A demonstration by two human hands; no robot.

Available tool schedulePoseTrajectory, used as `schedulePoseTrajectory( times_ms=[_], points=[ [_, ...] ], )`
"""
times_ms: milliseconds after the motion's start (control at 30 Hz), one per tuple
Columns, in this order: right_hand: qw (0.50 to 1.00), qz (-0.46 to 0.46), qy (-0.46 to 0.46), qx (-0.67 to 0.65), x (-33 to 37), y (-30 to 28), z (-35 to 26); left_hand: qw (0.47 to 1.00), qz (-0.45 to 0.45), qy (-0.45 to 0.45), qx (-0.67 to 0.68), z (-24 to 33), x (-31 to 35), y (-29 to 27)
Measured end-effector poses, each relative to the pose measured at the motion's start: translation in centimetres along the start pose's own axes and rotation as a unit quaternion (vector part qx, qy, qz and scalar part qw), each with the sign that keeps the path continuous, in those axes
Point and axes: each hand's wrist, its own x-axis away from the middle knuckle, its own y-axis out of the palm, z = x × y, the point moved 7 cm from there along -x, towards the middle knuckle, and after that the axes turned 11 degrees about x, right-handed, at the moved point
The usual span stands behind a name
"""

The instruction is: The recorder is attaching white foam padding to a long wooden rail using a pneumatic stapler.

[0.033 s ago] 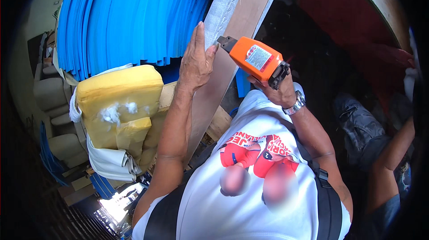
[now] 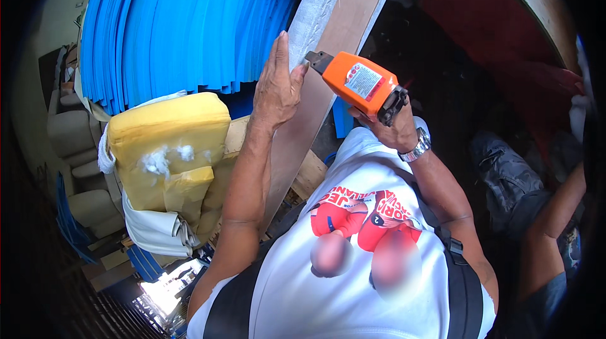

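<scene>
Blocked left of left hand point(image 2: 276, 89) by stack of blue sheets point(image 2: 183, 29); hemmed lower down by yellow cushion point(image 2: 167, 143), near left forearm point(image 2: 249, 175). Closed off just right of left thumb by dark nose of orange tool point(image 2: 363, 83) in right hand point(image 2: 396, 129). Passable up long board point(image 2: 353, 14), beyond nose. Roomy right of tool, across dark area, until red cloth point(image 2: 492, 29). Obstructed lower right by another person's arm point(image 2: 550, 231).
</scene>
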Motion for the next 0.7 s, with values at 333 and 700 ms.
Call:
schedulePoseTrajectory(
  times_ms=[333,700],
  points=[
    [0.981,0.053,-0.113,0.151,0.3,1.1,-0.3,1.0,-0.003,-0.014,0.013,-0.2,0.5,-0.3],
    [0.997,-0.012,-0.052,0.057,1.0,0.5,-0.4,1.0,0.0,0.005,0.014,-0.5,0.2,-0.3]
  ],
)
